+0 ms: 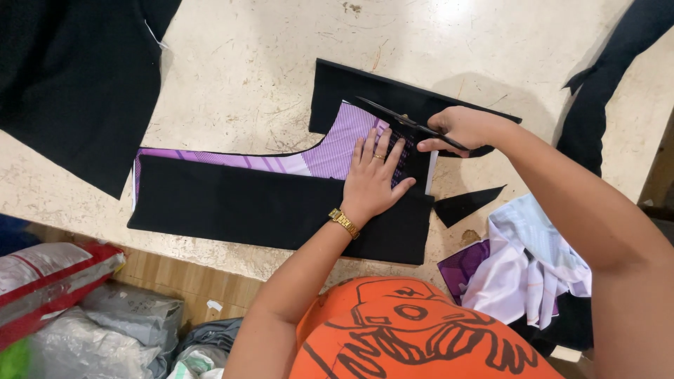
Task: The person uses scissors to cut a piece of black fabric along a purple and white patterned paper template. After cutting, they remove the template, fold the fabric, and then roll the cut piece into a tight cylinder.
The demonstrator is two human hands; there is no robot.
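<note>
My left hand (374,175) lies flat, fingers spread, on a black fabric piece (267,207) stacked over a purple striped fabric (330,151) on the worn pale table (246,70). A gold watch sits on that wrist and a ring on one finger. My right hand (460,130) grips black scissors (404,121), blades open and pointing left over the fabric's upper edge, just above my left fingertips. A black triangular offcut (467,203) lies to the right of the stack.
A large black cloth (77,77) covers the table's far left. Another black strip (604,84) hangs at the far right. White and purple crumpled fabric (526,267) lies near my right elbow. Plastic-wrapped bundles (77,316) sit below the table edge at left.
</note>
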